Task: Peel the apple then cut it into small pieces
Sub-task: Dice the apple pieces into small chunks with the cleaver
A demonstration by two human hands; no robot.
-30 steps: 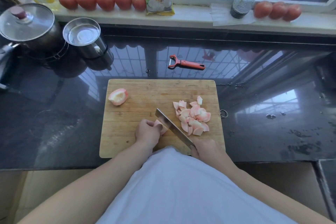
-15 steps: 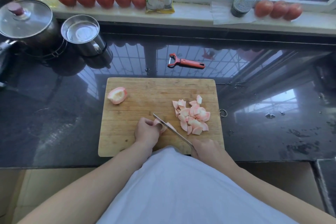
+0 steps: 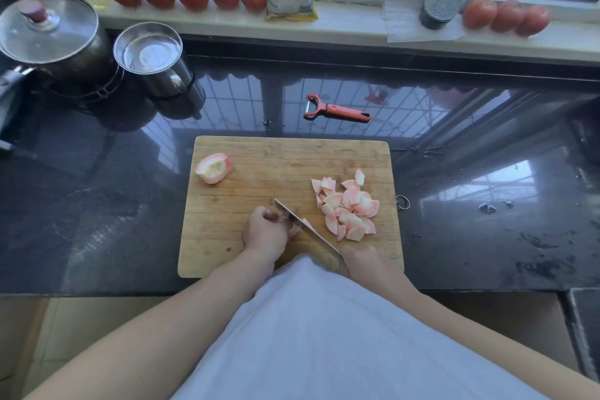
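Head view: we are observing the apple already peeled and mostly cut, its pale pink-tinged pieces lying heaped on the right part of the wooden cutting board. One larger chunk is sitting apart at the board's far left. Our left hand is pinching a small apple piece against the board. Our right hand is clenching the knife, whose flat metal blade is touching that piece.
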